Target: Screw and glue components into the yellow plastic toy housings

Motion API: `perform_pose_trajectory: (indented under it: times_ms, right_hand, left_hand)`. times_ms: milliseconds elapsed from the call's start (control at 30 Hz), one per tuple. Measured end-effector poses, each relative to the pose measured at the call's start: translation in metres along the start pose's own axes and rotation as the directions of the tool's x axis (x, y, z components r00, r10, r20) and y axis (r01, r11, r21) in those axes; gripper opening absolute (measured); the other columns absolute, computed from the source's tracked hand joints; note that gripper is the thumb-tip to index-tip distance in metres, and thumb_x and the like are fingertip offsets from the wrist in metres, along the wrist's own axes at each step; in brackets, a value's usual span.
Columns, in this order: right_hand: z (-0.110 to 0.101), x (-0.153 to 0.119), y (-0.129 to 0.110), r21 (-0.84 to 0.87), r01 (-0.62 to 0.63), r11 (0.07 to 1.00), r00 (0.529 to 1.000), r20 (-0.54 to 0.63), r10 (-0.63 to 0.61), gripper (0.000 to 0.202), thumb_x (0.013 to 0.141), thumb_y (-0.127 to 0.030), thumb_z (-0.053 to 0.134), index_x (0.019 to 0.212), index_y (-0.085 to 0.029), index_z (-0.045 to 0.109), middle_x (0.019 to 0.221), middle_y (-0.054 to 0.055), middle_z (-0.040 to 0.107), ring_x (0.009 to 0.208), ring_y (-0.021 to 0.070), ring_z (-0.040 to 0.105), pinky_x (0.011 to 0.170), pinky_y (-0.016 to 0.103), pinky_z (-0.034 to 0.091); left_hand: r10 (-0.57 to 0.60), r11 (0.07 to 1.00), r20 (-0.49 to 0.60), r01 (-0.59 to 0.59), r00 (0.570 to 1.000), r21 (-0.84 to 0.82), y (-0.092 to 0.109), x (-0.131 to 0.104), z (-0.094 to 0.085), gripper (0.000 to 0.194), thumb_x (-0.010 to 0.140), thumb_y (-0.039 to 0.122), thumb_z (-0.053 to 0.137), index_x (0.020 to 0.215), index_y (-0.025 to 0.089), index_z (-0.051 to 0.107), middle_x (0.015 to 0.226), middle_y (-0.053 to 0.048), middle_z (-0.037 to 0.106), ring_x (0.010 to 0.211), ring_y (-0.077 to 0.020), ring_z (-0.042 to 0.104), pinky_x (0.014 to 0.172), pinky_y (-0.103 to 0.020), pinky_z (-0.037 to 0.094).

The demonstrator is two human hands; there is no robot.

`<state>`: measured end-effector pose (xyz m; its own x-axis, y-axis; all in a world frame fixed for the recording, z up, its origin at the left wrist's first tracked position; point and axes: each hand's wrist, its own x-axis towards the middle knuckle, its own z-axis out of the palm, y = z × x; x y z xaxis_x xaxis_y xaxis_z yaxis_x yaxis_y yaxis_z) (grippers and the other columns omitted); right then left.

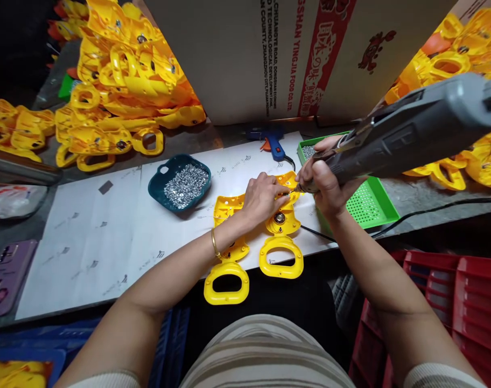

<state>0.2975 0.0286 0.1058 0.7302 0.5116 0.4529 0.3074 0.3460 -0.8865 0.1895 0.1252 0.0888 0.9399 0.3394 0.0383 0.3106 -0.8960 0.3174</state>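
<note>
My right hand (330, 183) is wrapped round a grey electric screwdriver (407, 129). Its tip points down and left onto a yellow plastic toy shell half (283, 223), which has a handle loop and a round metal-coloured part inside. My left hand (264, 199) lies over that shell, its fingertips pinched together right beside the tip; whatever they hold is hidden. Under my left wrist is the other yellow shell half (225, 207), with its handle loop (226, 284) over the table edge. A dark teal tray (159, 186) of small silver screws stands to the left.
A blue glue gun (275, 146) lies behind the shells. Green baskets (385, 207) sit by my right hand. Yellow shells are heaped at left (128, 81) and right (471, 48). A carton (237, 64) rises behind. A purple phone (11, 277) and red crates (435, 302) flank me.
</note>
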Motion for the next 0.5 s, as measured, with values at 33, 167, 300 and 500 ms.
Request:
perform_pose_trajectory:
  times_ms: [33, 167, 300, 500]
  right_hand:
    - [0.000, 0.000, 0.005, 0.006, 0.009, 1.000, 1.000, -0.004, -0.009, 0.044, 0.075, -0.068, 0.056, 0.097, -0.030, 0.055, 0.063, -0.002, 0.048, 0.058, 0.0177, 0.058, 0.058, 0.035, 0.053]
    - [0.000, -0.001, 0.015, 0.075, 0.055, 0.996, 0.998, -0.047, -0.051, 0.043, 0.072, -0.063, 0.065, 0.097, -0.029, 0.056, 0.063, -0.003, 0.051, 0.061, 0.0171, 0.061, 0.062, 0.035, 0.056]
    - [0.000, -0.002, 0.018, 0.095, 0.021, 0.995, 0.999, -0.038, -0.018, 0.041, 0.072, -0.060, 0.067, 0.096, -0.029, 0.058, 0.061, -0.004, 0.052, 0.064, 0.0176, 0.064, 0.065, 0.036, 0.058]
    - [0.003, 0.000, 0.016, 0.025, -0.004, 1.000, 0.999, -0.044, 0.005, 0.035, 0.070, -0.057, 0.070, 0.092, -0.032, 0.058, 0.070, -0.002, 0.061, 0.074, 0.0192, 0.065, 0.070, 0.036, 0.059]
  left_hand:
    - [0.002, 1.000, 0.003, -0.002, 1.000, 0.005, 0.001, 0.000, -0.001, 0.017, 0.087, 0.035, 0.063, 0.099, 0.031, 0.074, 0.091, -0.006, 0.066, 0.094, -0.0257, 0.050, 0.072, -0.036, 0.036]
    - [-0.010, 1.000, 0.031, 0.009, 0.999, 0.022, 0.005, 0.003, -0.004, 0.018, 0.088, 0.035, 0.062, 0.100, 0.029, 0.074, 0.093, -0.006, 0.065, 0.096, -0.0264, 0.050, 0.073, -0.037, 0.036]
    - [-0.024, 0.999, 0.064, 0.022, 0.998, 0.028, 0.007, 0.004, -0.006, 0.020, 0.088, 0.035, 0.062, 0.104, 0.029, 0.074, 0.094, -0.007, 0.065, 0.098, -0.0271, 0.050, 0.074, -0.037, 0.037]
    - [-0.015, 0.999, 0.048, 0.014, 0.999, 0.036, 0.007, 0.004, -0.003, 0.020, 0.087, 0.034, 0.064, 0.105, 0.030, 0.073, 0.095, -0.007, 0.065, 0.099, -0.0276, 0.049, 0.076, -0.039, 0.037]
